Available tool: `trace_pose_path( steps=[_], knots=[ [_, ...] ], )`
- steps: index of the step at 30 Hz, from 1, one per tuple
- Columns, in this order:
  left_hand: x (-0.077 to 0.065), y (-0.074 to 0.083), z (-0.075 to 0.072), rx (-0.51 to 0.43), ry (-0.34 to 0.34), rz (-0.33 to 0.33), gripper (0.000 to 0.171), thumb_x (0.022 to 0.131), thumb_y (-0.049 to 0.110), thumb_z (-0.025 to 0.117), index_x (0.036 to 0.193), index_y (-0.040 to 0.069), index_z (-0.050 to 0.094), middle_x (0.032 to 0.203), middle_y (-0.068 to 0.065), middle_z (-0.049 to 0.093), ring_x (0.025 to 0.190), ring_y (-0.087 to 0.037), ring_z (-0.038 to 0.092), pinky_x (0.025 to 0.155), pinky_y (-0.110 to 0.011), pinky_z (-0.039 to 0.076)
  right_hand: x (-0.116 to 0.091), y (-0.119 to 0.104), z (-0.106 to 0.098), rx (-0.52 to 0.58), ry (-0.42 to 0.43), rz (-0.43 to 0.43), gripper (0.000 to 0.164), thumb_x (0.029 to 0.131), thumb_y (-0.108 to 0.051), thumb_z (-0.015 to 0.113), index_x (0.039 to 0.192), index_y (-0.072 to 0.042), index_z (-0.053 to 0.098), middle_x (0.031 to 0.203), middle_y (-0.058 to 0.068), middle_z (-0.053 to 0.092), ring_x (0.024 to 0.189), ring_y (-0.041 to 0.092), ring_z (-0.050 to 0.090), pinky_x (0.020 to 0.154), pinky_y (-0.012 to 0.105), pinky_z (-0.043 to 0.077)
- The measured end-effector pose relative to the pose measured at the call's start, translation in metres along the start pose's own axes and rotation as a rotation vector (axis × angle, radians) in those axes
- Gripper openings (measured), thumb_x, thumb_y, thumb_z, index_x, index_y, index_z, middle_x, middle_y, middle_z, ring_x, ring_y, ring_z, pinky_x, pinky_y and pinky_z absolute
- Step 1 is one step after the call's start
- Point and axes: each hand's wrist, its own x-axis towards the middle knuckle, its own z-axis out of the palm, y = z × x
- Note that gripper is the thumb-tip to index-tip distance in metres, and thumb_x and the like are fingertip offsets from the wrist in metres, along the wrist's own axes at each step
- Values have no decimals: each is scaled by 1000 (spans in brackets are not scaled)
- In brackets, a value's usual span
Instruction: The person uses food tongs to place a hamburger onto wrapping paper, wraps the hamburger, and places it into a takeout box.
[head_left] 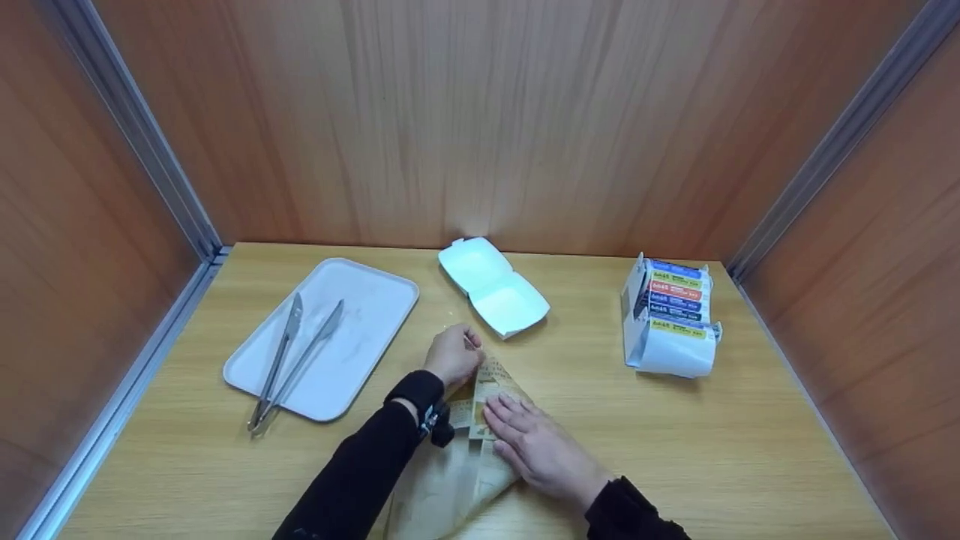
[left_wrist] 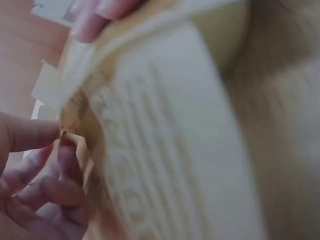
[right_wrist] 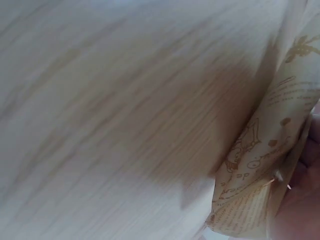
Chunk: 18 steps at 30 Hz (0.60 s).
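A sheet of printed brown wrapping paper lies folded on the table in front of me, its lettered flap turned inward over the top. My left hand pinches the paper's edge near the far tip between thumb and finger; the left wrist view shows this fold close up. Across the folded flap rests my right hand, fingers extended and pressing on it. A rolled, bulging side of the wrap appears in the right wrist view, beside the right hand. Whatever may lie inside the paper is hidden.
On the left, metal tongs lie across a white tray, their joined end past its near edge. An opened white foam clamshell box sits behind my hands. A white carton with several colour-labelled packs stands at right. Wooden panels enclose the table.
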Motion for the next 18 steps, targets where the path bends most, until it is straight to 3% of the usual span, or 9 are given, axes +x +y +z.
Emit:
trace_pose_path(
  steps=[4,7,9,12,18],
  knots=[
    [-19,10,0,294,37,353,7,92,3,74,99,5,74,104,-9,72,97,-25,66,87,-41,56,0,-2,0,-25,12,-2,51,116,-30,42,158,-1,50,166,17,48,157,36,43,128,55,35],
    [-38,15,3,470,-33,585,7,93,5,73,97,8,78,103,-7,74,99,-25,69,87,-40,59,-1,-2,0,-57,23,-6,50,116,-29,43,155,0,53,163,19,51,155,37,46,126,56,38],
    [-52,15,7,568,-56,699,7,94,6,73,95,10,79,98,-4,73,93,-22,70,81,-35,61,-1,-2,0,-71,23,-6,49,116,-29,43,154,1,54,161,20,52,154,37,47,126,56,39],
    [-69,11,11,642,-24,789,7,95,6,71,94,11,76,96,-2,72,89,-18,70,75,-29,61,-1,-2,0,-92,28,-10,48,116,-27,44,151,2,57,159,21,55,152,37,50,125,56,40],
    [-91,1,10,666,53,815,6,95,5,72,99,8,70,99,-3,72,89,-18,71,70,-28,62,-1,-7,1,-117,30,16,48,115,-28,47,151,2,57,159,20,55,153,37,49,124,56,41]
  ],
)
